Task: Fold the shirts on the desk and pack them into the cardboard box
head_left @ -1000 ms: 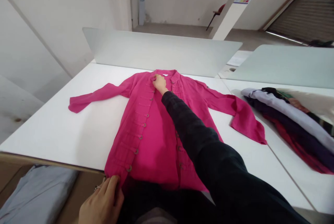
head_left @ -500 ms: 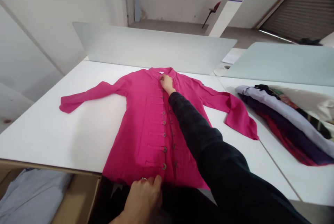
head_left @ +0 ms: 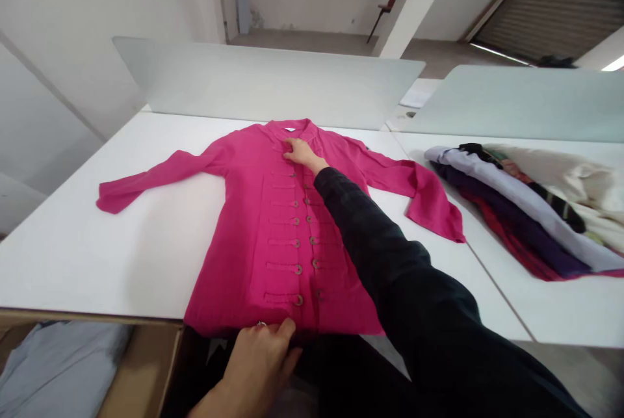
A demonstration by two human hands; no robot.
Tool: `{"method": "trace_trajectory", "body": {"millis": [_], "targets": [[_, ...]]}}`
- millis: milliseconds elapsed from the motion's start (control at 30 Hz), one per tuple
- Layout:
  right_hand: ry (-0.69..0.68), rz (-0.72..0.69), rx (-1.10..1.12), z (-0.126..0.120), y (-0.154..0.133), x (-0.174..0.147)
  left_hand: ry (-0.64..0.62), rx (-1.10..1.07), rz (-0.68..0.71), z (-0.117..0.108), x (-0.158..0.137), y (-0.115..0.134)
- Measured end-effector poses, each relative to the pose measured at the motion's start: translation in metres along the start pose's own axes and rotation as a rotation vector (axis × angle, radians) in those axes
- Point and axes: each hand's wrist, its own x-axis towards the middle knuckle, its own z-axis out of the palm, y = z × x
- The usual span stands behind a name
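A bright pink button-front shirt (head_left: 238, 223) lies spread on the white table (head_left: 63, 242), collar at the far side and both sleeves stretched outward. Two rows of round buttons with stitched loops run down its front edges. My left hand (head_left: 258, 356), wearing a ring, grips the bottom hem near the front opening, its fingers curled at the table's near edge. Reaching across the shirt, my right hand (head_left: 301, 153) pinches the front edge just below the collar. My dark right sleeve covers part of the shirt's right side.
An open cardboard box (head_left: 141, 366) with a grey garment (head_left: 63, 363) inside stands at the near left. Folded clothes (head_left: 526, 203) are piled on the table to the right. Frosted divider panels (head_left: 273, 83) line the far edge.
The whole view has shifted slightly, so the shirt appears further left and up. Both hands stay at the collar and hem, with the right fingers a little more extended.
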Motion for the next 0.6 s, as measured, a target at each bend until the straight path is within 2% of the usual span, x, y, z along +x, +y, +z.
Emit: {"method": "trace_trajectory", "body": {"millis": [100, 167, 267, 367, 467, 533, 600], "targets": [[-0.043, -0.062, -0.006, -0.016, 0.000, -0.025, 0.007, -0.029, 0.012, -0.001, -0.001, -0.002], [-0.075, -0.140, 0.000, -0.028, 0.000, -0.054, -0.010, -0.069, 0.034, -0.005, -0.004, -0.005], [-0.123, -0.237, 0.082, -0.050, -0.002, -0.118, -0.036, -0.159, 0.090, -0.022, -0.011, -0.013], [-0.201, -0.292, 0.227, -0.068, -0.010, -0.198, 0.031, -0.175, 0.126, -0.053, -0.007, -0.023], [-0.268, -0.337, 0.322, -0.074, -0.019, -0.273, 0.134, -0.217, 0.221, -0.095, 0.024, -0.033], [-0.281, -0.295, 0.369, -0.069, -0.021, -0.312, 0.143, -0.318, 0.287, -0.124, 0.062, -0.036], [-0.220, -0.208, 0.410, -0.060, -0.023, -0.341, 0.179, -0.407, 0.302, -0.151, 0.109, -0.037]]}}
